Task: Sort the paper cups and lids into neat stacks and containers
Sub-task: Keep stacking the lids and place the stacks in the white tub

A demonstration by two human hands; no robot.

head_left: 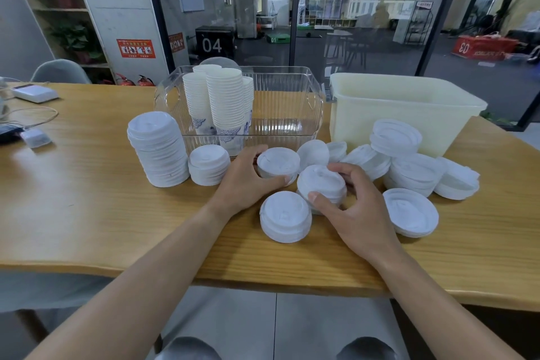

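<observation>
A wooden table (pixel 87 213) is carrying a cream bin (pixel 409 108) and a clear bin (pixel 286 114) holding stacked cups (pixel 225 99). The left hand (pixel 245 181) is curling around one short lid stack (pixel 279 162); the right hand (pixel 359 210) is gripping another lid pile (pixel 321 184) just beside it.

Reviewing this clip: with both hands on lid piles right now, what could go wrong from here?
1. The left hand and right hand each grip a small lid pile close together; merging them could skew or spill lids.
2. The tall lid stack already leans unevenly and stands beside the left forearm; a bump might topple it.
3. The loose lids in front of the cream bin overlap untidily and may slide when pulled.
</observation>
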